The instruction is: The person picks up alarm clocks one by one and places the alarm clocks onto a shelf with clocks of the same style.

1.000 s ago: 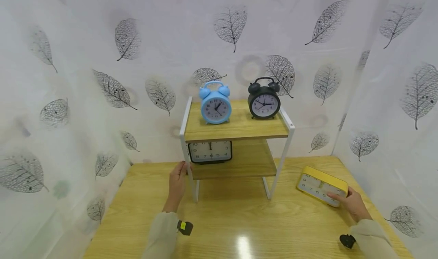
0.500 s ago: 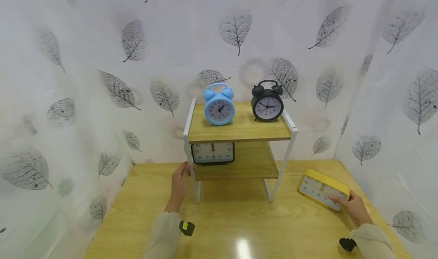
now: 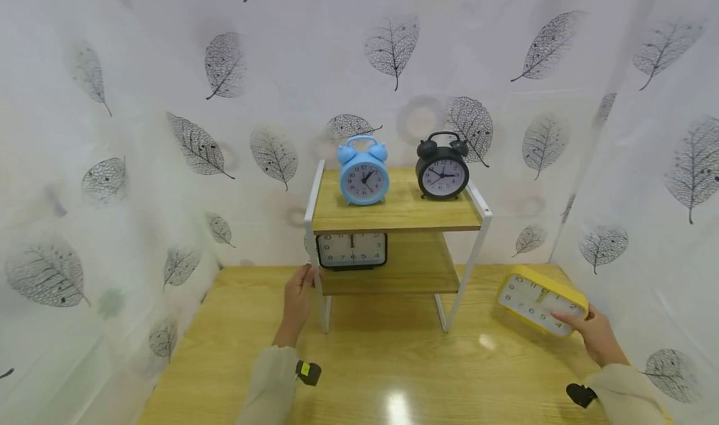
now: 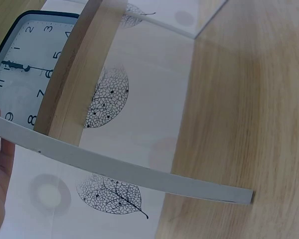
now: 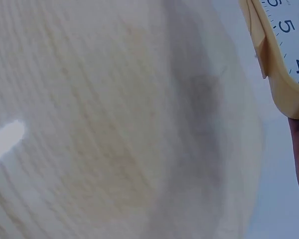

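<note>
My right hand (image 3: 598, 334) grips the lower right corner of a yellow rectangular clock (image 3: 542, 300), with the thumb across its white face. The clock hangs tilted just above the table; its yellow edge also shows in the right wrist view. At the left front post of a two-tier shelf (image 3: 399, 222), my left hand (image 3: 298, 297) holds the white metal frame, its fingertips partly hidden behind it. From the left wrist, a fingertip shows at the white post (image 4: 114, 167). A black-framed rectangular clock (image 3: 352, 250) stands on the lower tier, close to that hand.
On the upper tier stand a light blue twin-bell alarm clock (image 3: 364, 178) and a black one (image 3: 442, 172). The shelf stands on a wooden table (image 3: 449, 375). Leaf-printed sheeting (image 3: 269, 50) encloses the back and sides.
My right hand has raised the yellow clock off the table and shifted it slightly right, turning its face up more. The left hand stays at the shelf post. The head view has shifted slightly.
</note>
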`<move>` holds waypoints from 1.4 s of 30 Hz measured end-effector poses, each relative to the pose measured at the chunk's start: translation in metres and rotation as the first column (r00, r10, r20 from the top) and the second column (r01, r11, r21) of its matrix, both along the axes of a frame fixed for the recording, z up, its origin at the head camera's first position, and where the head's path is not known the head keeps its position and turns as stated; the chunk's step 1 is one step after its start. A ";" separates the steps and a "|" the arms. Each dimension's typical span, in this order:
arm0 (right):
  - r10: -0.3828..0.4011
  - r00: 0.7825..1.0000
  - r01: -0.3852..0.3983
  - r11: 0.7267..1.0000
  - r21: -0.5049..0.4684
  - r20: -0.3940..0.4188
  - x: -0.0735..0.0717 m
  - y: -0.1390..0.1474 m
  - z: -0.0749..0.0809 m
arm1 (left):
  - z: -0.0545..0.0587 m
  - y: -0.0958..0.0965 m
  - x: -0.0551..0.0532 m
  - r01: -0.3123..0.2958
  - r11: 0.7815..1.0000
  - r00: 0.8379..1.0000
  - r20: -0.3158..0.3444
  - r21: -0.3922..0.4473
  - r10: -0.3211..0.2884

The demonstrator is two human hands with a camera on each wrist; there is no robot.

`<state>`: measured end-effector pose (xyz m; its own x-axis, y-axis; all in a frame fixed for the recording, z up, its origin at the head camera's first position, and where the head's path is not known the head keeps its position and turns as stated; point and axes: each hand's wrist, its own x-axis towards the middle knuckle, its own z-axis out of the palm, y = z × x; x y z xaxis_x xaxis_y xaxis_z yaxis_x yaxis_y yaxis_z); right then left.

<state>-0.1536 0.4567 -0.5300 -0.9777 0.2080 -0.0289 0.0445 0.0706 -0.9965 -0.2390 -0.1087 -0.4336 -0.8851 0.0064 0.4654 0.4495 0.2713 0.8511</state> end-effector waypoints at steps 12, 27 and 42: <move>0.105 0.993 -0.088 0.957 0.276 -0.049 -0.017 -0.017 0.076 | 0.002 -0.001 0.005 0.018 1.000 1.000 -0.025 0.013 -0.018; 0.219 0.971 -0.167 0.909 0.382 -0.097 -0.065 -0.064 0.135 | 0.005 -0.002 0.003 0.009 1.000 0.999 -0.034 -0.013 -0.009; 0.274 0.959 -0.245 0.929 0.279 -0.069 -0.106 -0.117 0.133 | 0.002 -0.001 0.000 0.029 0.999 0.999 -0.035 0.021 -0.028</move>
